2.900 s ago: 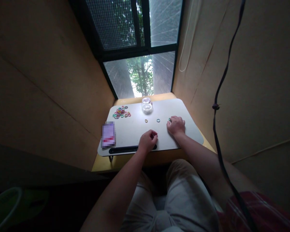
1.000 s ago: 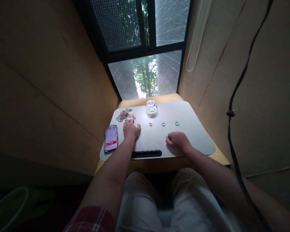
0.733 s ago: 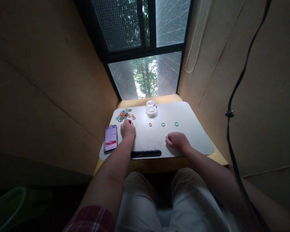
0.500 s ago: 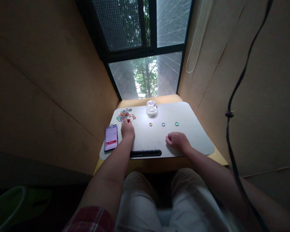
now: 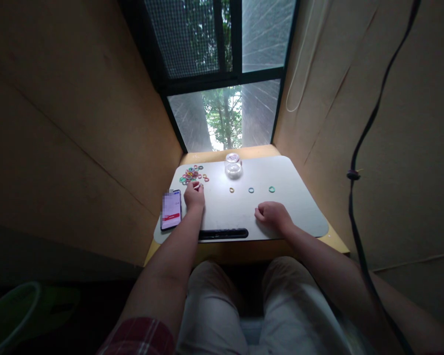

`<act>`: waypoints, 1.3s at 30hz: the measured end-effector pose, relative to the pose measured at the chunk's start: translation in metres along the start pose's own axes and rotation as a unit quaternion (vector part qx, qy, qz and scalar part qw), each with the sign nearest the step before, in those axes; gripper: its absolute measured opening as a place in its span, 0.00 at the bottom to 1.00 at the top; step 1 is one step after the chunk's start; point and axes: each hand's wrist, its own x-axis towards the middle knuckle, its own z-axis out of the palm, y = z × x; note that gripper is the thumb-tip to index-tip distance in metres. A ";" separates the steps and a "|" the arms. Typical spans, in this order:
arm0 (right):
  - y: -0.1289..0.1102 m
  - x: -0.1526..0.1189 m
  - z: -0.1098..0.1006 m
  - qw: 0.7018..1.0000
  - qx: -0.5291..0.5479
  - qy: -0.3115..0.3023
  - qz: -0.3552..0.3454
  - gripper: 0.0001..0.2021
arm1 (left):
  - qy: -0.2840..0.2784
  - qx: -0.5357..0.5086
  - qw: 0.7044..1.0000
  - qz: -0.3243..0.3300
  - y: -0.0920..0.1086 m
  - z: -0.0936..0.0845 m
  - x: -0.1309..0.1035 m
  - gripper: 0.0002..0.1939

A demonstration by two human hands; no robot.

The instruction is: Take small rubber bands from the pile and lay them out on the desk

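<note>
My left hand is closed in a pinch at the near edge of a pile of small coloured bands. A small pale bit shows at its fingertips, too small to name. My right hand rests as a loose fist on the right of the white board, with nothing showing in it. Beyond it lie three separate bands in a row: a yellow band, a blue band and a green band.
A clear round jar stands at the back of the board. Left of my left hand lies a phone with a lit screen. A black tray strip runs along the near edge. A dark cord hangs on the right.
The fingers of my left hand have shifted slightly, and a pale bit now shows at their tips. My right hand stays in place. The view has moved a little.
</note>
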 end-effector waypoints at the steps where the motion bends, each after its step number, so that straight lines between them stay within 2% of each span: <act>1: 0.000 0.000 0.000 1.000 0.000 0.000 0.001 0.17 | 0.002 0.002 1.000 -0.003 0.000 0.000 0.000 0.11; 12: 0.002 0.000 0.002 1.000 0.002 0.013 -0.012 0.18 | 0.011 0.027 0.999 -0.024 0.004 0.000 0.001 0.12; 17: 0.002 0.000 0.001 1.000 0.006 0.020 -0.012 0.18 | 0.010 0.043 0.999 -0.008 0.004 0.000 0.003 0.12; 22: 0.001 0.000 0.000 1.000 0.005 0.007 -0.008 0.18 | 0.013 0.031 0.999 0.011 -0.001 0.002 0.006 0.13; 30: 0.002 0.001 0.002 1.000 0.014 0.013 -0.009 0.18 | 0.015 0.006 1.000 -0.011 -0.008 0.006 0.006 0.13; 34: 0.002 0.001 0.003 1.000 0.022 0.019 -0.010 0.18 | 0.001 -0.018 1.000 -0.011 -0.005 0.004 0.001 0.12; 39: 0.003 0.000 0.005 0.999 0.023 0.021 -0.007 0.17 | -0.049 -0.050 0.997 0.007 0.002 -0.002 -0.009 0.09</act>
